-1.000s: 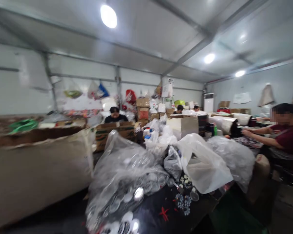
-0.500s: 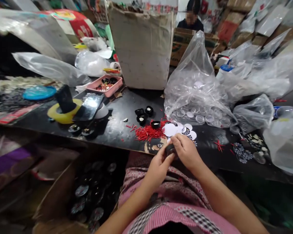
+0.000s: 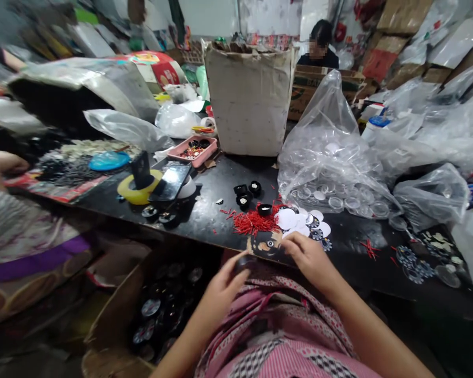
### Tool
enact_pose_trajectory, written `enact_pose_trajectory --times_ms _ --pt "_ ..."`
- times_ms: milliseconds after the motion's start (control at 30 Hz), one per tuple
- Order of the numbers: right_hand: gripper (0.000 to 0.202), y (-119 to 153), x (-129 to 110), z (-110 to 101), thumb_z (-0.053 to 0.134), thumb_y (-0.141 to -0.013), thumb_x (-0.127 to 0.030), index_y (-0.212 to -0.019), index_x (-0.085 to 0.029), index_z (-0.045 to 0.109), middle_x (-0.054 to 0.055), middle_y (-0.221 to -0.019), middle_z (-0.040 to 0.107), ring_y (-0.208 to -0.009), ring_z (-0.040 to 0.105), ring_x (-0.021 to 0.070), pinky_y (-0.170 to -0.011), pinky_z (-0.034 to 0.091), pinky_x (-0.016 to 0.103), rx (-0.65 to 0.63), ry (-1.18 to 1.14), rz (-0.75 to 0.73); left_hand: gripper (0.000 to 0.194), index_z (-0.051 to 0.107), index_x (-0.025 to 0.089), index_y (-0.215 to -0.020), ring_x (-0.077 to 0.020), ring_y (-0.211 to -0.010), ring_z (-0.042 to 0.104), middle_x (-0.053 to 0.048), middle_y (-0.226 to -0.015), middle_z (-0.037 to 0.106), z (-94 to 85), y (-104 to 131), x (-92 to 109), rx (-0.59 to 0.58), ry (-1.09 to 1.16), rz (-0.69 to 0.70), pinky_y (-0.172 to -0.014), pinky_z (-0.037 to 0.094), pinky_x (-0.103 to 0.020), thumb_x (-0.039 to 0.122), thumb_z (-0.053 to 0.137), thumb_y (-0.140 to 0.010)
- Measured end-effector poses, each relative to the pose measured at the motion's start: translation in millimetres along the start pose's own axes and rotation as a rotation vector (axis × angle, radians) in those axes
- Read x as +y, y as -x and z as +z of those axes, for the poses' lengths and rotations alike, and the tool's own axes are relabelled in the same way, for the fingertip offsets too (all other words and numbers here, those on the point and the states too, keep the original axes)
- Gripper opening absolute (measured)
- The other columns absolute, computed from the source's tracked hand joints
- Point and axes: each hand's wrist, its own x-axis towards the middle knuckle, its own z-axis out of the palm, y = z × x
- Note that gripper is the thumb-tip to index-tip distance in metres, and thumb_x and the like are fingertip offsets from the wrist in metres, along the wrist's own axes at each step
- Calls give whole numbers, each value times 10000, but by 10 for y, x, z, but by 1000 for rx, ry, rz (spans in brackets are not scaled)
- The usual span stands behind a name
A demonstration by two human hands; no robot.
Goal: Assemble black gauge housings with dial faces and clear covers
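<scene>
My left hand (image 3: pixel 225 278) is closed around a small dark round case (image 3: pixel 244 262) just below the table's front edge. My right hand (image 3: pixel 309 257) is apart from it, to the right. Its fingers are bent together at the near edge of a pile of white discs (image 3: pixel 287 219); whether anything is between the fingertips is hidden. Printed dial discs (image 3: pixel 314 222) lie among the white ones. Left of these is a heap of thin red pointers (image 3: pixel 254 223), with several black round cases (image 3: pixel 254 188) behind and on it.
A clear bag of transparent round covers (image 3: pixel 335 178) stands behind the discs. To the left are a phone (image 3: pixel 171 181), a yellow tape roll (image 3: pixel 136 189) and a pink tray (image 3: pixel 199 155). Below sits a carton (image 3: pixel 102 325) of finished-looking dials. A co-worker's hand (image 3: pixel 3 160) shows at far left.
My hands have separated: the left moved left and down with the dark case, the right drew away toward the discs. The view has turned left, bringing a co-worker's arm into sight.
</scene>
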Motion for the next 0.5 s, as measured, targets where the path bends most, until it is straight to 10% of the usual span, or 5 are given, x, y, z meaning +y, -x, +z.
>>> enact_pose_trajectory --times_ms 167,500 --pt "254 -51 136 104 464 -960 -368 -845 -198 613 19 -777 666 -715 600 173 -675 424 287 -77 -47 75 465 601 177 -1263 -370 -1313 510 -174 -1373 596 -702 -35 -431 403 -591 106 -1105 347 -607 425 506 -881" --pt "203 -24 237 85 477 -963 -277 -828 -211 613 33 -829 677 -777 610 183 -709 434 312 -224 23 142 502 546 215 -1359 -291 -1381 421 -88 -1490 503 -453 -1969 207 84 -766 456 -1172 285 -485 226 580 -858"
